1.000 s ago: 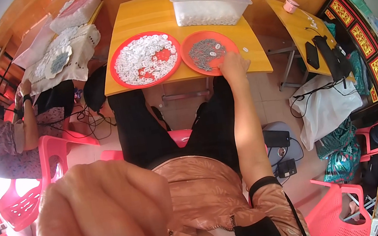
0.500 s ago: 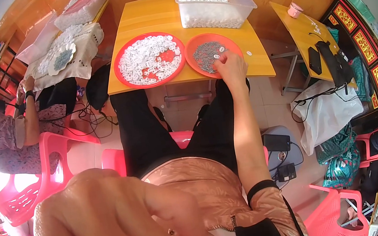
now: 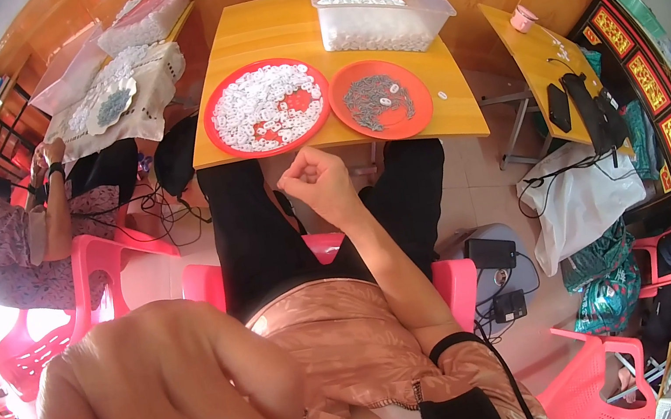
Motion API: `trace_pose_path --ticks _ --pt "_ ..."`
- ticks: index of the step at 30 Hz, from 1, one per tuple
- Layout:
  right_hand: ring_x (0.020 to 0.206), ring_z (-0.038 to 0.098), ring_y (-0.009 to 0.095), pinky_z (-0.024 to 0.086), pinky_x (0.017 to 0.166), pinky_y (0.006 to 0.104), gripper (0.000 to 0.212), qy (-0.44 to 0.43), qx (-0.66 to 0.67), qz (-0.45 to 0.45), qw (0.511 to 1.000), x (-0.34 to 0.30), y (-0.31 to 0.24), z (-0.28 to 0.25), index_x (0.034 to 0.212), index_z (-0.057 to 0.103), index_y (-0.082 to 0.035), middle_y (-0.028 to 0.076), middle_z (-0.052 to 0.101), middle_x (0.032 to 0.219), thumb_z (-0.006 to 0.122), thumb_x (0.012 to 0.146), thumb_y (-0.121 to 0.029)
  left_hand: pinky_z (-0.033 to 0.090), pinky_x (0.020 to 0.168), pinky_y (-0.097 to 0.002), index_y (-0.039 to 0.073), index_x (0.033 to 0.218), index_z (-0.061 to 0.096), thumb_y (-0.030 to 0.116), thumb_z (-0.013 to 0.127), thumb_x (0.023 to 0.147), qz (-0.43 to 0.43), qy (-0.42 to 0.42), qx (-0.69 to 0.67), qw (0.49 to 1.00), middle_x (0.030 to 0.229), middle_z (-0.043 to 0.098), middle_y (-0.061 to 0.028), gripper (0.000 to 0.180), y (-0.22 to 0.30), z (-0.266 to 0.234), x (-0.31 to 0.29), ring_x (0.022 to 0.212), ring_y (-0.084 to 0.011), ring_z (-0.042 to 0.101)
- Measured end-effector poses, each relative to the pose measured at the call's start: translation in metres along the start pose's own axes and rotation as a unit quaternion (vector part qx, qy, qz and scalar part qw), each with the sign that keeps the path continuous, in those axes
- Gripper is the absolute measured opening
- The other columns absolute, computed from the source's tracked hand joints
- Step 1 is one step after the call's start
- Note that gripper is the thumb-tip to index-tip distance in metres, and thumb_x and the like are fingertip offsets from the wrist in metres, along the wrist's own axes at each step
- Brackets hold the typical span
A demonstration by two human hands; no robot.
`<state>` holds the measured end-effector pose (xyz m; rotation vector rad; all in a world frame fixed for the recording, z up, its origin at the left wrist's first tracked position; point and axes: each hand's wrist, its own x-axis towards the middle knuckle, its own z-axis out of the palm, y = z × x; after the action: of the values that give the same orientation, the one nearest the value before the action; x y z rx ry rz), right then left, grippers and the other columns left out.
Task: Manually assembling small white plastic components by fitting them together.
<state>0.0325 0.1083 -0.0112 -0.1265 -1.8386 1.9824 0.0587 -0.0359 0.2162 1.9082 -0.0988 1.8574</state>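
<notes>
Very close at the lower left, my left hand (image 3: 172,397) looms large with its fingers bent inward; anything inside them is hidden. My right hand (image 3: 320,182) is raised over my lap, just short of the table's front edge. Its fingers are curled and pinched together, and whatever they hold is too small to make out. Nearest to it is a red round tray (image 3: 213,132) heaped with small white oval plastic pieces (image 3: 256,103). Beside that, an orange-red round tray (image 3: 415,98) carries small grey metal pieces (image 3: 370,99) and a couple of white ovals.
On the yellow table (image 3: 260,22) stands a clear plastic bin (image 3: 384,19) full of white pieces. One loose white oval (image 3: 442,95) lies right of the trays. To the left a person (image 3: 9,220) sits at another work table. Pink chairs (image 3: 599,378) and cables lie around.
My right hand has left the grey pieces in the orange-red tray and come left and toward me, over my lap. My left hand has shifted slightly left.
</notes>
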Motion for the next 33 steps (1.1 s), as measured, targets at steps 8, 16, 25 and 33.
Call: trace_pose_path --ticks 8,16,25,33 --pt "0.062 0.054 0.002 0.043 0.056 0.0164 0.008 -0.070 0.077 0.037 0.994 -0.009 -0.010 0.013 0.081 0.059 0.000 0.000 0.061 0.071 0.067 0.078 -0.001 0.028 0.042 -0.0208 0.002 0.088 0.063 0.001 0.052 0.084 -0.038 0.070 0.073 0.994 0.061 0.064 -0.0116 0.012 0.029 0.009 -0.009 0.045 -0.0143 0.056" --pt "0.066 0.056 0.002 0.044 0.060 0.0160 0.010 -0.082 0.081 0.045 0.992 -0.010 -0.005 0.007 0.087 0.062 0.001 0.001 0.063 0.076 0.066 0.079 -0.001 0.037 0.046 -0.0207 0.000 0.082 0.071 0.000 0.052 0.081 -0.124 -0.061 0.021 0.990 0.065 0.063 -0.0118 0.019 0.031 -0.006 -0.001 0.051 -0.0149 0.057" --pt "0.064 0.056 0.004 0.044 0.058 0.0174 0.012 -0.093 0.029 0.042 0.994 -0.011 -0.015 0.014 0.093 0.067 -0.001 0.002 0.065 0.078 0.063 0.081 -0.002 0.040 0.050 -0.0179 0.005 0.083 0.071 0.002 0.054 0.080 0.002 -0.022 0.166 0.986 0.067 0.064 -0.0070 0.018 0.061 0.008 -0.017 0.055 -0.0125 0.059" --pt "0.069 0.054 0.004 0.042 0.064 0.0176 0.019 0.020 0.082 0.026 0.996 -0.008 -0.045 -0.006 0.101 0.066 0.002 0.006 0.068 0.086 0.061 0.084 -0.004 0.043 0.044 -0.0261 -0.003 0.083 0.063 0.007 0.070 0.076 -0.274 0.308 0.230 0.881 0.076 0.059 -0.0165 0.014 0.048 -0.019 -0.114 0.055 -0.0192 0.060"
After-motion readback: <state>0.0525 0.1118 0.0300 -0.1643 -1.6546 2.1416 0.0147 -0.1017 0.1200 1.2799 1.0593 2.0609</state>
